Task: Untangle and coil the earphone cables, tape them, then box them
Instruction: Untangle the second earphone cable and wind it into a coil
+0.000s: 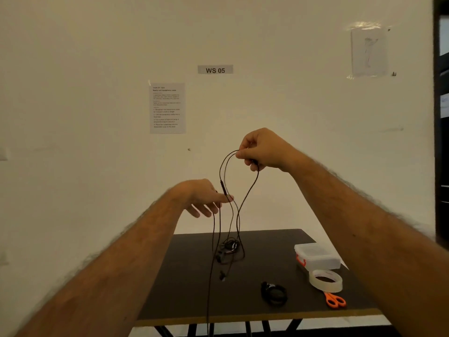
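Note:
A black earphone cable [245, 195] hangs in long loops above the dark table [279, 310]. My right hand [261, 150] is raised high and pinches the top of the cable loops between thumb and fingers. Lower and to the left, my left hand [206, 199] pinches a strand just below the inline remote, its other fingers spread. The cable's lower part ends in a tangled heap [228, 249] on the table, with an earbud [222, 276] lying just in front. One strand drops past the table's front edge.
A coiled black cable bundle [274, 293] lies on the table's front right. Beside it are a clear tape roll [326, 280], orange-handled scissors [335, 300] and a clear plastic box [317, 256] with an orange latch. A white wall with paper notices stands behind.

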The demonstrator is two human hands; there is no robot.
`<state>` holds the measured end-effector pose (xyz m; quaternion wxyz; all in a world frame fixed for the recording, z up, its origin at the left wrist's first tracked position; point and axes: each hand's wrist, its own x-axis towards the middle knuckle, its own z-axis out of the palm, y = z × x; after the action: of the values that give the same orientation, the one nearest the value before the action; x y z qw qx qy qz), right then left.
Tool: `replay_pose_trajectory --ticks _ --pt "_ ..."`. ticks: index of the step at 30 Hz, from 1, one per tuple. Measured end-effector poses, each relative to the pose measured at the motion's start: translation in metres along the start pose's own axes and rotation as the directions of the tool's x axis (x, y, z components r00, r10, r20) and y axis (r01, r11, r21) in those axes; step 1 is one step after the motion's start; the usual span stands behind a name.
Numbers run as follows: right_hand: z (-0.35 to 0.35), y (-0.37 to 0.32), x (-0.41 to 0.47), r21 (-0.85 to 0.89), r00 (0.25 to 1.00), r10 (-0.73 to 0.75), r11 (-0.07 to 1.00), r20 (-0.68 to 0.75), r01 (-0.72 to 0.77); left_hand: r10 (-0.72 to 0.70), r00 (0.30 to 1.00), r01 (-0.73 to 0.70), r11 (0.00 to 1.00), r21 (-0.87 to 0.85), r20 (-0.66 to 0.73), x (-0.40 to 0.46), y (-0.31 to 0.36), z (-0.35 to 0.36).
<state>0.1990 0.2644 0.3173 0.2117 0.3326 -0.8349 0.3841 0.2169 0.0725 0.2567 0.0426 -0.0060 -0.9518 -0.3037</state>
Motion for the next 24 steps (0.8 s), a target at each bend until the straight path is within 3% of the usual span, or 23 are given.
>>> replay_pose_trajectory --ticks 3,5,9,11,12,13,14,15,17,21,24 --pt "0.008 -0.001 0.0 -0.07 1.0 -0.028 0.997 -0.013 0.027 0.076 0.986 -0.099 0.983 -0.158 -0.145 0.002 0.009 0.001" --pt "0.013 -0.001 0.001 -0.14 0.994 -0.079 0.988 -0.074 0.068 0.089 0.977 -0.123 0.978 -0.17 -0.195 0.002 0.012 -0.001" --pt "0.012 -0.001 0.004 -0.15 0.974 -0.133 0.983 -0.183 0.106 -0.057 0.994 0.078 0.968 0.24 -0.095 0.0 0.006 0.002" --pt "0.012 -0.001 0.005 -0.162 0.974 -0.143 0.98 -0.179 0.114 0.011 0.97 0.065 0.952 0.299 -0.244 0.003 0.004 0.002" --pt "0.013 -0.001 0.005 -0.169 0.974 -0.147 0.978 -0.172 0.118 0.093 0.938 -0.022 0.977 0.212 -0.333 0.005 0.005 0.001" --pt "0.014 0.0 0.006 -0.178 0.973 -0.154 0.976 -0.169 0.123 0.155 0.907 -0.153 0.988 0.036 -0.392 0.005 0.009 0.001" --pt "0.016 0.0 0.006 -0.191 0.972 -0.163 0.973 -0.171 0.13 0.185 0.896 -0.284 0.937 -0.201 -0.404 0.002 0.015 0.001" --pt "0.017 0.001 0.006 -0.207 0.969 -0.174 0.969 -0.176 0.136 0.208 0.906 -0.365 0.826 -0.43 -0.37 -0.003 0.023 0.003" --pt "0.02 0.003 0.007 -0.242 0.96 -0.195 0.96 -0.202 0.144 0.252 0.921 -0.389 0.616 -0.685 -0.296 -0.01 0.036 0.009" --pt "0.017 0.005 0.008 -0.296 0.916 -0.242 0.944 -0.319 0.146 0.207 0.954 -0.282 0.366 -0.887 -0.218 -0.011 0.042 0.018" --pt "0.006 0.006 0.008 -0.373 0.909 -0.269 0.917 -0.318 0.141 0.234 0.956 -0.254 0.354 -0.9 -0.178 -0.011 0.036 0.014"
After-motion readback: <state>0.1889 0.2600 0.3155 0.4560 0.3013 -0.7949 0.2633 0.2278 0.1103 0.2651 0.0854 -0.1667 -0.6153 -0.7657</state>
